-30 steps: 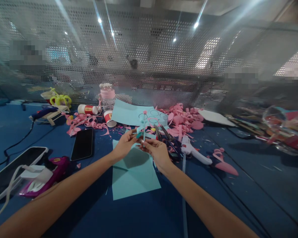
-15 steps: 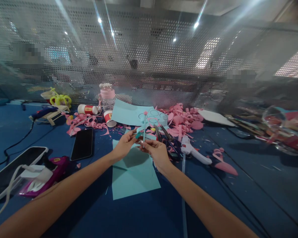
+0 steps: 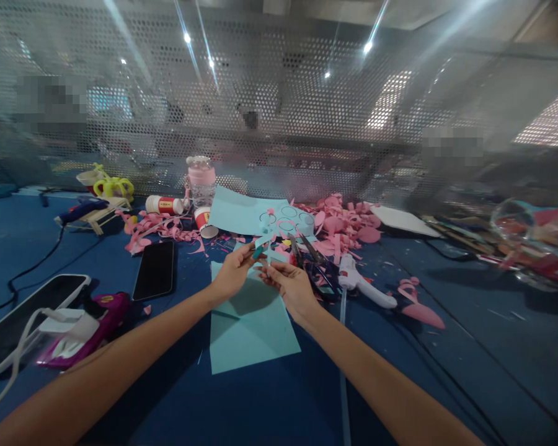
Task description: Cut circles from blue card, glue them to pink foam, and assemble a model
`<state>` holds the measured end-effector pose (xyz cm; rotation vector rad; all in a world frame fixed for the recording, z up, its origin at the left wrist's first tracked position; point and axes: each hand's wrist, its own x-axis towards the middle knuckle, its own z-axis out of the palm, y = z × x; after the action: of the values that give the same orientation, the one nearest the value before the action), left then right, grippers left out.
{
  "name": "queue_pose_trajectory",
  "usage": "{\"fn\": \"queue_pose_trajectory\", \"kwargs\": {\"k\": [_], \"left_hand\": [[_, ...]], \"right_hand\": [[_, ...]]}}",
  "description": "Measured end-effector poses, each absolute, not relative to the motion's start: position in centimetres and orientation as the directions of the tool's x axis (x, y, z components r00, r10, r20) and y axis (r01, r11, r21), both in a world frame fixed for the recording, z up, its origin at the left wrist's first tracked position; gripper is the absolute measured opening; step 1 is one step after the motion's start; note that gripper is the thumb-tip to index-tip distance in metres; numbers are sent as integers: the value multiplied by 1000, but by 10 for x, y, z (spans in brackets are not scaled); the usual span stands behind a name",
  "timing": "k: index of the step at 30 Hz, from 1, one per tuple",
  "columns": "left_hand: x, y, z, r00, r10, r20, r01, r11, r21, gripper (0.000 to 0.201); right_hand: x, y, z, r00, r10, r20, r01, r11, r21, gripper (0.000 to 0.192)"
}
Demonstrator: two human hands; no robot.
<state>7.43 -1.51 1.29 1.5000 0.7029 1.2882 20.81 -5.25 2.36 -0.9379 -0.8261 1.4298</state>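
— Blue tabletop (image 3: 446, 371) all round; what are you holding?

— A thin paper stem (image 3: 268, 243), light blue with a pink tip. Its long axis stands nearly upright, tip pointing to the far side, above the light blue sheet (image 3: 251, 328).

— Which hand has it?

— Both. My left hand (image 3: 234, 272) pinches its lower end, fingers closed on it; my right hand (image 3: 289, 284) pinches just beside, touching.

— Around it?

— Scissors (image 3: 307, 251) and a white glue gun (image 3: 363, 282) to the right, pink scraps (image 3: 344, 226) beyond, a dark phone (image 3: 155, 270) left.
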Motion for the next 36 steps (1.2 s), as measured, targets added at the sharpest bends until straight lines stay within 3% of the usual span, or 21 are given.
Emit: {"fn": "queue_pose_trajectory", "kwargs": {"k": [17,22,29,36], "left_hand": [[72,-17,13,223,861,456,82,-483,872,28],[75,-18,13,215,881,422,-55,-421,905,29],[78,-21,23,336,922,194,-451,-23,892,43],[78,-23,25,236,964,124,-368,-29,930,40]], "right_hand": [[207,-53,22,-17,997,-75,-437,-75,-896,31],[208,-51,19,15,998,-63,-418,-51,-907,29],[208,-50,19,82,995,-50,-403,-13,-915,27],[202,-54,20,59,998,-32,-350,-10,-937,26]]}}
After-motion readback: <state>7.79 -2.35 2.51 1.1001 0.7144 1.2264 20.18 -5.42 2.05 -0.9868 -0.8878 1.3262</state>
